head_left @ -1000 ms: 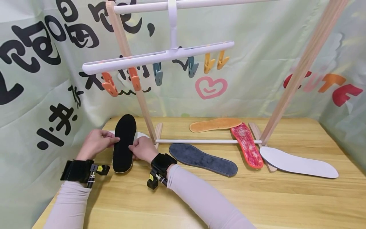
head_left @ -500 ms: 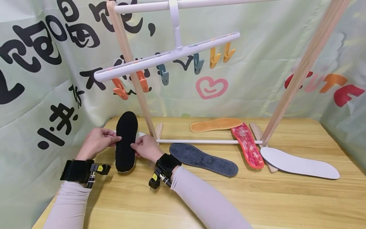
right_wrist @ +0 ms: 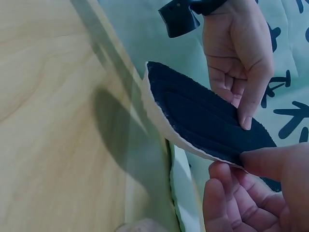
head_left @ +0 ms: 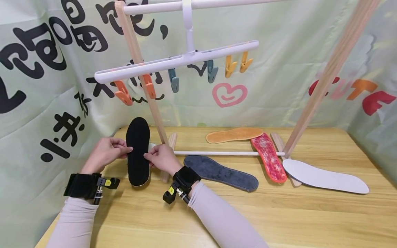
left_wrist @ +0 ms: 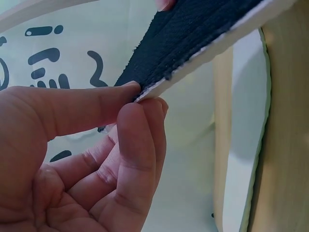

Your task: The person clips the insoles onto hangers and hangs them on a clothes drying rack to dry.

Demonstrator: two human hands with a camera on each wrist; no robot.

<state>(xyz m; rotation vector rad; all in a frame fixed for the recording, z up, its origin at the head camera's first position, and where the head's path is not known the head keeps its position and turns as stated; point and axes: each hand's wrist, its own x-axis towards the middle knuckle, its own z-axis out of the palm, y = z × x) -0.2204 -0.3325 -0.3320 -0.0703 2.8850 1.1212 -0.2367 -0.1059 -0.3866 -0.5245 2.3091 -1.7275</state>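
A black insole (head_left: 138, 151) with a pale underside edge is held up at the left of the table, its long side running away from me. My left hand (head_left: 108, 151) pinches its left edge between thumb and fingers. From the other side, the right hand (head_left: 162, 156) pinches the right edge near mid-length. In the left wrist view the left thumb lies on the dark face of the insole (left_wrist: 193, 43) and fingers support it below. A white insole (left_wrist: 244, 121) lies on the table underneath, mostly hidden in the head view.
Above hangs a white hanger (head_left: 176, 62) with orange, blue-grey and yellow clips (head_left: 230, 67), on a wooden rack (head_left: 307, 103). On the table lie a dark grey insole (head_left: 221, 174), a tan one (head_left: 234, 135), a red one (head_left: 268, 158) and another white insole (head_left: 325, 177). A cloth backdrop (head_left: 186, 106) stands behind.
Both hands have lifted the black insole slightly, away from me and to the right. My right hand shifted furthest. The hanger has swung right, then partly back.
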